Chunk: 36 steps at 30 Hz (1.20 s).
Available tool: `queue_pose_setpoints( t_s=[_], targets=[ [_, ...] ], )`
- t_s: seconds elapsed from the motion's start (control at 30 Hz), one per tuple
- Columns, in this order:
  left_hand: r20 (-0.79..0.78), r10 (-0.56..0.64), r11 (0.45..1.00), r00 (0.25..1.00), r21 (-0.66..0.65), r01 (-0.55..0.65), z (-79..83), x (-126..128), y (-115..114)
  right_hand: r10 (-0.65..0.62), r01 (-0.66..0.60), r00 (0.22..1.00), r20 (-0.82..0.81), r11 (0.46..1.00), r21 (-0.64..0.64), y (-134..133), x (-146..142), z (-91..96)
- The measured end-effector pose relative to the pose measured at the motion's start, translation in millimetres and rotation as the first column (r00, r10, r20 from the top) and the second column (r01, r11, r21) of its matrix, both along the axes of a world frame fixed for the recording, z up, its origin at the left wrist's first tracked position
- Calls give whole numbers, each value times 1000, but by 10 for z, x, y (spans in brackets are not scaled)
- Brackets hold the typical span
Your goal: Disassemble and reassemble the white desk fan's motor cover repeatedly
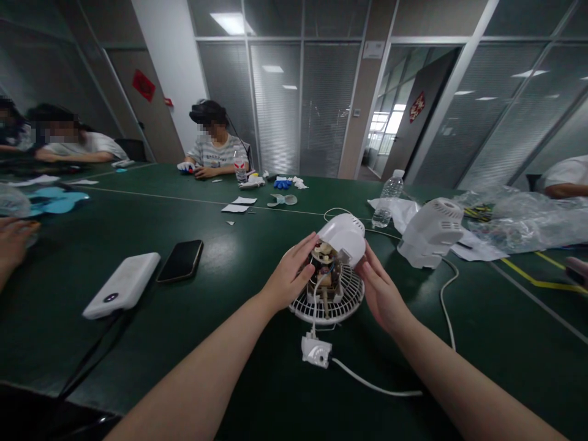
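With the half-open left hand (287,277) at nine o'clock and loosely open right hand (382,293) at four, bracing the glossy white rounded plastic cover (345,237) between them, unclenched; even pressure should keep it clear of the thin white cable (315,304).

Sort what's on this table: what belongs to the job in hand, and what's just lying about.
Seems to belong:
white cover between left hand and right hand
exposed inner parts below it
white grille
small white box
perhaps the similar white housing

Apparently just lying about:
phone
power bank
water bottle
clear plastic wrap
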<state>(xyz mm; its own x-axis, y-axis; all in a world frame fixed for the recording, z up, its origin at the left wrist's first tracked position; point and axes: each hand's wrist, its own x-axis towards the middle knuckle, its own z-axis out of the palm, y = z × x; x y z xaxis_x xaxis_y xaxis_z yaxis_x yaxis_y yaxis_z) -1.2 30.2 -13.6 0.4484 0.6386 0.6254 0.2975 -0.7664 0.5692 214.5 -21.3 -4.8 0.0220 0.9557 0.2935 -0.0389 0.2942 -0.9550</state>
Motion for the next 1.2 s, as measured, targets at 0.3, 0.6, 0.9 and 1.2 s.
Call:
queue_pose_setpoints(
  t_s=[0.3, 0.6, 0.9, 1.2],
  targets=[
    [141, 35, 995, 989, -99, -21, -28, -37, 86, 199, -212, 942, 272, 977, 17, -62, 19, -5],
    [92, -65, 976, 994, -200, 83, -46, -11, 70, 207, -203, 958, 196, 978, -41, -1, 75, -78],
    [142, -97, 957, 985, -259, 131, -77, -25, 90, 217, -216, 974, 64, 976, -20, -52, 22, -61],
    [188, -135, 957, 973, -230, 177, -75, -21, 84, 221, -229, 964, 145, 973, 41, -41, 82, -119]
  ],
)
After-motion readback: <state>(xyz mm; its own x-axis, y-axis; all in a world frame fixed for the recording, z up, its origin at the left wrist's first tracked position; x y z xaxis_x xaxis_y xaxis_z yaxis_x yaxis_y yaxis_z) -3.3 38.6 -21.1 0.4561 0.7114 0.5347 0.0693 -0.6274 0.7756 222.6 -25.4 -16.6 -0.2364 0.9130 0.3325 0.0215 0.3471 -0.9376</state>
